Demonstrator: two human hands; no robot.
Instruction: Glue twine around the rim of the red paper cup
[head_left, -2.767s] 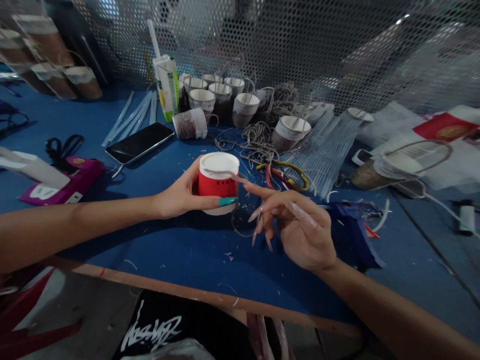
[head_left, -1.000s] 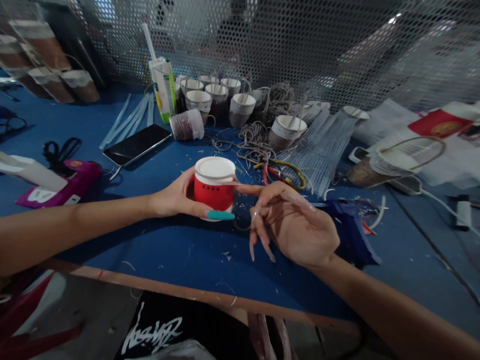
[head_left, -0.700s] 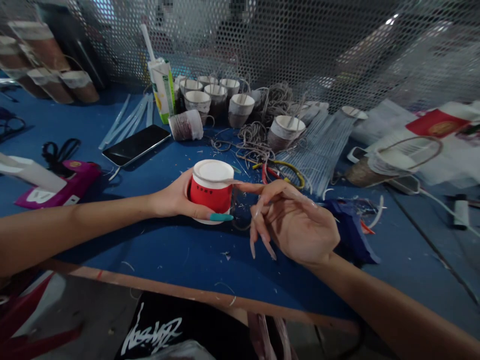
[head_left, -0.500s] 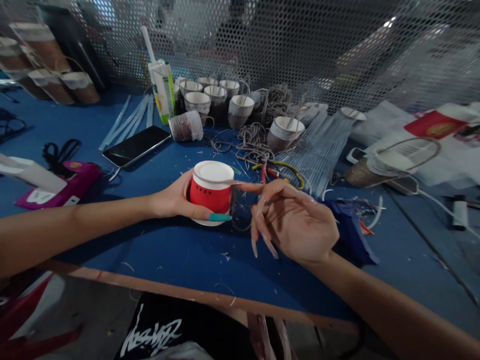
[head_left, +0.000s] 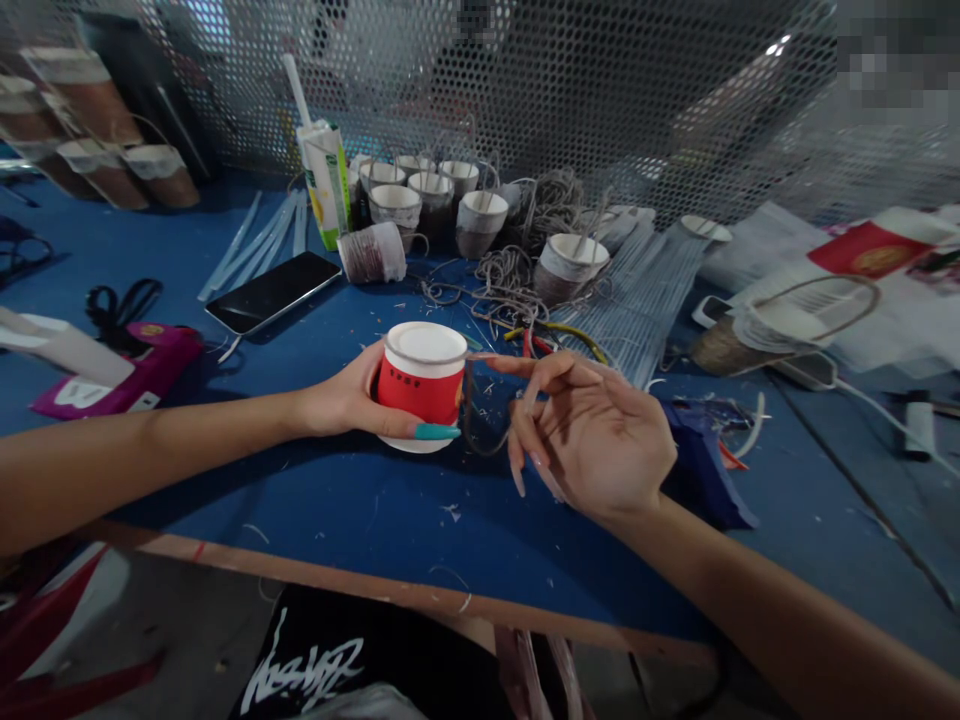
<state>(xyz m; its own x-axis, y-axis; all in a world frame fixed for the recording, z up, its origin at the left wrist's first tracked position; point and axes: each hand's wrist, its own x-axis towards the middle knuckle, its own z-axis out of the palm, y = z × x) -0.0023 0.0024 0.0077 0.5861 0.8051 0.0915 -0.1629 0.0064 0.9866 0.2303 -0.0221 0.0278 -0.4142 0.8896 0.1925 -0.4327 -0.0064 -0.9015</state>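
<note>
My left hand (head_left: 345, 400) is wrapped round a red paper cup (head_left: 420, 390) with a white top, its thumb with a teal nail lying across the front. Right of the cup, my right hand (head_left: 592, 430) is palm up, its index finger stretched toward the rim and the other fingers curled. A thin brown cord (head_left: 471, 440) hangs in a loop from the cup's right side and runs into my right hand's fingers. Where the cord passes inside the hand is hidden.
Behind are cord-wrapped cups (head_left: 482, 215), tangled cord (head_left: 510, 280), clear sticks (head_left: 637, 300) and a drink carton (head_left: 326, 185). A phone (head_left: 274, 292) and purple packet (head_left: 161, 365) lie left; a blue packet (head_left: 701, 460) lies right. A perforated metal screen (head_left: 585, 90) stands behind.
My right hand has shifted slightly right, and its index fingertip has drawn back from the cup's rim. The cup has turned slightly in my left hand.
</note>
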